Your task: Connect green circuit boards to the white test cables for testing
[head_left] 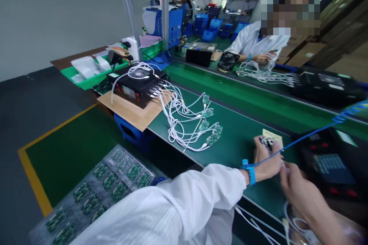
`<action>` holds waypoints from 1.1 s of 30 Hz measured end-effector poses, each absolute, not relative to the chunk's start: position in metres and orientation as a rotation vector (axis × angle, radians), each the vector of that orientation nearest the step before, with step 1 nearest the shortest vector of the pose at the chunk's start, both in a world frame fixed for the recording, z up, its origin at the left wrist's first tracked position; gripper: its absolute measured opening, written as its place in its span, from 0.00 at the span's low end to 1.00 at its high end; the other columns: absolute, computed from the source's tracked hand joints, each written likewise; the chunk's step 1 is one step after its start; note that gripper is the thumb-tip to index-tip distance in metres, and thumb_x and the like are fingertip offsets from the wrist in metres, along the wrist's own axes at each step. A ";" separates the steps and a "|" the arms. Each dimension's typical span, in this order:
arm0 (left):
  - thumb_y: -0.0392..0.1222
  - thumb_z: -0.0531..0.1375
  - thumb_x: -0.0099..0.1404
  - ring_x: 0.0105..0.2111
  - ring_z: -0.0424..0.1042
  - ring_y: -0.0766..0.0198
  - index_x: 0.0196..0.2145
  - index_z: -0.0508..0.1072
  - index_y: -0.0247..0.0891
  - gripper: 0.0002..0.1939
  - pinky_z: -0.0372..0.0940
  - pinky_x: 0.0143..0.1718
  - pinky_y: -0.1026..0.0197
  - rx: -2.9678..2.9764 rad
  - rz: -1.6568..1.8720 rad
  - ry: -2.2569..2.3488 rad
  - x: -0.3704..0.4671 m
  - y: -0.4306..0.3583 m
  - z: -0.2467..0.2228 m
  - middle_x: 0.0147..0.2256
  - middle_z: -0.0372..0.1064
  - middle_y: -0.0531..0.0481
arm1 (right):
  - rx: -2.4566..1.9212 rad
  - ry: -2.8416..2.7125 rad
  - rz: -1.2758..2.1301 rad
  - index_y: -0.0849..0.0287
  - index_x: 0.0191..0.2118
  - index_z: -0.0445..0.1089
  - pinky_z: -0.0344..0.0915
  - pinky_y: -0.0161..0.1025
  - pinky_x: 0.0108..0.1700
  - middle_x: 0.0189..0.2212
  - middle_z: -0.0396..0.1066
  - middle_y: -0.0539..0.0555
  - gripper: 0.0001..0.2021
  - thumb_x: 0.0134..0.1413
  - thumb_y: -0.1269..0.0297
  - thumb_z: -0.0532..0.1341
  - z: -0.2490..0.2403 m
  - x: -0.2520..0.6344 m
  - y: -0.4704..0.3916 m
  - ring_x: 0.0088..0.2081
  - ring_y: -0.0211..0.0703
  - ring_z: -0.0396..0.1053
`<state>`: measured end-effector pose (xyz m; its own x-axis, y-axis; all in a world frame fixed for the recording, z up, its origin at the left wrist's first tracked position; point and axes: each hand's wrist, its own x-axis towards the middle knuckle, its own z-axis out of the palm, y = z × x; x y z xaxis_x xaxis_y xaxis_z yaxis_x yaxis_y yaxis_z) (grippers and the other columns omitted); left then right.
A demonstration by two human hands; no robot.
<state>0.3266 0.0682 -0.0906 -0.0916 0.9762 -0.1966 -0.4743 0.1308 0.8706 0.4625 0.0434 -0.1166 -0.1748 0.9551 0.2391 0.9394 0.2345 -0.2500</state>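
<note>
My left hand (266, 160), with a blue wrist strap (250, 172) around its wrist, is closed on a small circuit board (266, 144) above the right part of the bench. Pinched fingers of my right hand (301, 185) meet it from the right, gripping what looks like a white cable plug (283, 164) at the board's lower edge. A pale yellow slip of paper (272, 135) shows just behind my left hand. Several green circuit boards (213, 134) lie to the left, joined to white cables (174, 124).
A black box (135, 80) with white cables stands on cardboard (135, 111) at the left. Another black box (330, 160) with a display stands at the right. A clear tray (115, 157) of boards sits low at front left. A co-worker (253, 42) handles cables opposite. A blue coiled cord (310, 132) crosses the right side.
</note>
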 end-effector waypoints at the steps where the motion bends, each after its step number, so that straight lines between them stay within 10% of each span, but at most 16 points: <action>1: 0.50 0.59 0.72 0.34 0.77 0.60 0.58 0.60 0.41 0.21 0.71 0.41 0.57 0.653 1.375 1.013 0.327 0.069 -0.090 0.44 0.73 0.39 | -1.824 -2.168 0.085 0.50 0.47 0.67 0.51 0.48 0.25 0.18 0.65 0.60 0.24 0.66 0.41 0.42 -0.111 0.457 0.039 0.17 0.53 0.63; 7: 0.49 0.60 0.73 0.36 0.74 0.61 0.55 0.60 0.41 0.19 0.69 0.43 0.58 0.679 1.453 1.041 0.329 0.074 -0.076 0.42 0.73 0.43 | -2.057 -2.212 -0.107 0.64 0.52 0.67 0.47 0.37 0.27 0.23 0.72 0.57 0.16 0.70 0.64 0.47 -0.065 0.415 0.019 0.20 0.43 0.63; 27: 0.51 0.58 0.75 0.23 0.65 0.70 0.40 0.63 0.40 0.13 0.65 0.28 0.67 0.706 1.620 1.064 0.267 0.153 -0.028 0.27 0.62 0.57 | -2.252 -2.281 -0.087 0.64 0.55 0.63 0.56 0.39 0.33 0.28 0.76 0.62 0.19 0.76 0.60 0.40 -0.042 0.417 -0.011 0.29 0.52 0.74; 33: 0.49 0.67 0.68 0.26 0.71 0.67 0.34 0.72 0.34 0.15 0.69 0.26 0.64 1.054 0.842 0.675 0.258 0.091 -0.007 0.30 0.71 0.46 | -2.073 -2.140 -0.005 0.67 0.53 0.67 0.62 0.42 0.45 0.47 0.72 0.69 0.20 0.76 0.55 0.46 -0.056 0.417 0.009 0.46 0.55 0.72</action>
